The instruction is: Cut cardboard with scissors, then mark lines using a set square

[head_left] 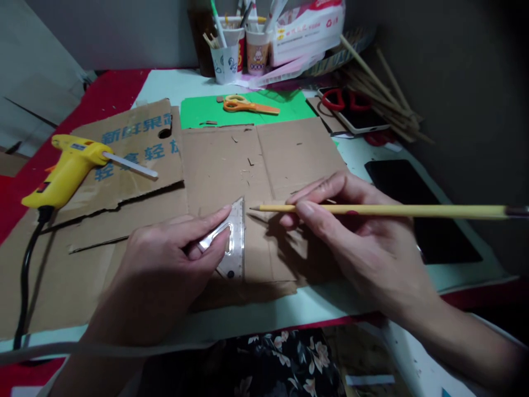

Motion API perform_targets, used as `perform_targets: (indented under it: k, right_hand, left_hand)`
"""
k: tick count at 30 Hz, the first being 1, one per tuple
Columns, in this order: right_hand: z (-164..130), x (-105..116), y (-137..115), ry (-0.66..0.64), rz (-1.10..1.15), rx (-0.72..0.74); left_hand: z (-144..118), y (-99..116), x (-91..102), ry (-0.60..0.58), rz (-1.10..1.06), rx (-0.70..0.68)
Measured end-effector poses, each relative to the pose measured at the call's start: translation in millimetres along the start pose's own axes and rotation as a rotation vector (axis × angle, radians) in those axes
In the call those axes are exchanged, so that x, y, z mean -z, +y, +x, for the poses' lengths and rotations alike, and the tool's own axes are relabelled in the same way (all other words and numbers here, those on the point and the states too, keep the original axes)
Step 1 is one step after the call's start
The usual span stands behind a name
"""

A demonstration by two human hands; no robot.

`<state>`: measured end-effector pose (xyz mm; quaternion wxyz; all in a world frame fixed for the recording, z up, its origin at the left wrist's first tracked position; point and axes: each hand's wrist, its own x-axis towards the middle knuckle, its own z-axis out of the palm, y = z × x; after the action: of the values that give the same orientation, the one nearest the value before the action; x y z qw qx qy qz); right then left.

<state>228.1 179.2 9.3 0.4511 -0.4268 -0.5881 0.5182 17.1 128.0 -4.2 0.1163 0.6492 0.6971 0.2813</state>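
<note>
At lower centre, the left hand point(173, 251) pinches a triangle ruler point(237, 251) on cardboard point(217, 160), probably steadying it; the right hand point(359, 237) grips a pencil point(438, 211), point beside its edge.

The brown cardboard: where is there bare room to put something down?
Mostly bare brown cardboard lies between the flat green sheet and the right hand, bar tiny scraps; another patch, lower left, between the black cord and left hand. It's crowded between the hands, with the silvery triangular ruler and yellow pencil, and at the back, with printed paper cups.
</note>
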Motion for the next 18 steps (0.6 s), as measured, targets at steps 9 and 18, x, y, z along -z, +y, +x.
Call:
perform_targets:
  k: [9, 18]
  right_hand:
    - [13, -5, 8, -0.04, 0.095, -0.084]
    - [13, -4, 10, -0.075, 0.044, -0.052]
  left_hand:
    - [5, 6, 4.1, -0.046, 0.023, 0.006]
    - [1, 4, 1.8, -0.047, 0.002, 0.026]
